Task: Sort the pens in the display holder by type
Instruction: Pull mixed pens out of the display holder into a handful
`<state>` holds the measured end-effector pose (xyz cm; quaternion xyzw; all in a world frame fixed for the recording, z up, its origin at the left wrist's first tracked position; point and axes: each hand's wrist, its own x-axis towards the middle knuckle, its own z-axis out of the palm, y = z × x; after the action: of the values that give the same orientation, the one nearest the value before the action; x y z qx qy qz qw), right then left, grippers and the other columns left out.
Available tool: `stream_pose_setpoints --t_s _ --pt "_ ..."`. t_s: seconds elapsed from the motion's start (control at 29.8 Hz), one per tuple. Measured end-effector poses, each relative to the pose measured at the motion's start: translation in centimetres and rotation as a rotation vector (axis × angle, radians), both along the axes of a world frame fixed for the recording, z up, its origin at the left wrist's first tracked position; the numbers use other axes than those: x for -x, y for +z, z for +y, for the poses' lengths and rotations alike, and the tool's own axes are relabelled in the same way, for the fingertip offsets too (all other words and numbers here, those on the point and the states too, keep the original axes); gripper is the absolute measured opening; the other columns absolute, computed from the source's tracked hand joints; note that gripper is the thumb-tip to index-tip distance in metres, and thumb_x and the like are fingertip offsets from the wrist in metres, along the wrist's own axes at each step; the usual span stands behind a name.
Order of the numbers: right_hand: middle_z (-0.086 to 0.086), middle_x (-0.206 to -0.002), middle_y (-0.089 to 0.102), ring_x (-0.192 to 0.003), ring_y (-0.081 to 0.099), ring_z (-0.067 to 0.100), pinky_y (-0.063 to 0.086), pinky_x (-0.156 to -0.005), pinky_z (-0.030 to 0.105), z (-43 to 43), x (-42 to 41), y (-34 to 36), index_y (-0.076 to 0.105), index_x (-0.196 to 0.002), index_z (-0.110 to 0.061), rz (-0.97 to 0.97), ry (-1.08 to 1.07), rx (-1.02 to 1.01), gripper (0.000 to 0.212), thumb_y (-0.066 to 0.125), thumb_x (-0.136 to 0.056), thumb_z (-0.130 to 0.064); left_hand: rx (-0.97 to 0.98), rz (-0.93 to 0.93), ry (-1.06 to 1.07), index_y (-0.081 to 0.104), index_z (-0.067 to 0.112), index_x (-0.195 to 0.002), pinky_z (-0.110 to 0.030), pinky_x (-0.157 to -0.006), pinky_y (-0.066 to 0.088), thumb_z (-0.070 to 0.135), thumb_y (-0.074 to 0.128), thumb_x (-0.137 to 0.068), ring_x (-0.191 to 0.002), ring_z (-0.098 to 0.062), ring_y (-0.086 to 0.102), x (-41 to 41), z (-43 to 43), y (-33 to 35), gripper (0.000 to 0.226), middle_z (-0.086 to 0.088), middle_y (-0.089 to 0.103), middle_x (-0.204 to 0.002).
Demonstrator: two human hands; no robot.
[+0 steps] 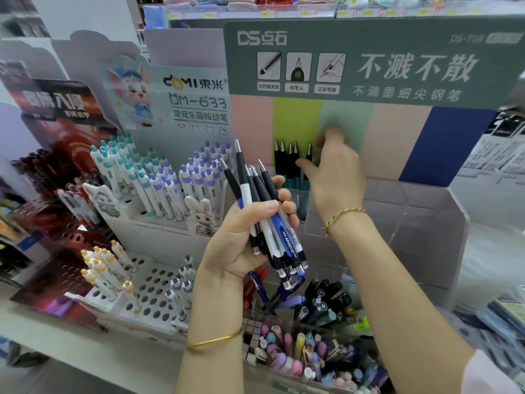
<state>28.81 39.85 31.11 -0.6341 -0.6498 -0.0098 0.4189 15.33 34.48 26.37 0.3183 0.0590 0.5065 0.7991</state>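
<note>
Right hand (335, 177) loosely spread, blurred, thumb beside standing pens (289, 163) at its 9 o'clock in holder (412, 211). Left hand (241, 240) grips bundle (264, 211) at 7 o'clock. Best: pull one matching pen, seat tip-up, bundle tight.

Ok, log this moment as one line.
step: sort by type | left hand: grips pen bundle | right hand: at standing pens in clear holder, grip unclear
</note>
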Motion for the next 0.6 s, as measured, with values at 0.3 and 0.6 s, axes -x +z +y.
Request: stream_pose_setpoints --t_s 0.3,0.6 --pt "-0.001 -0.074 0.062 -0.071 0.058 0.013 0.046 -0.063 0.021 -3.0 0.5 2.0 0.065 -0.086 -0.011 0.344 0.429 0.095 0.014 0.059 -0.091 -0.022 0.030 0.193 0.220 0.054 0.009 -0.097 -0.031 -0.064 0.057 0.004 0.054 -0.081 -0.067 -0.014 0.066 -1.0 -0.4 1.0 0.017 -0.002 0.065 -0.074" --pt "0.012 -0.078 0.061 -0.052 0.054 0.006 0.044 -0.043 0.016 -4.3 0.6 1.7 0.062 -0.091 -0.004 0.454 0.515 0.284 0.023 0.050 -0.096 -0.024 0.146 0.101 0.359 0.069 0.014 -0.061 -0.025 -0.059 0.054 0.022 0.056 -0.079 -0.053 -0.009 0.057 -1.7 -0.4 1.4 0.024 0.002 0.056 -0.061"
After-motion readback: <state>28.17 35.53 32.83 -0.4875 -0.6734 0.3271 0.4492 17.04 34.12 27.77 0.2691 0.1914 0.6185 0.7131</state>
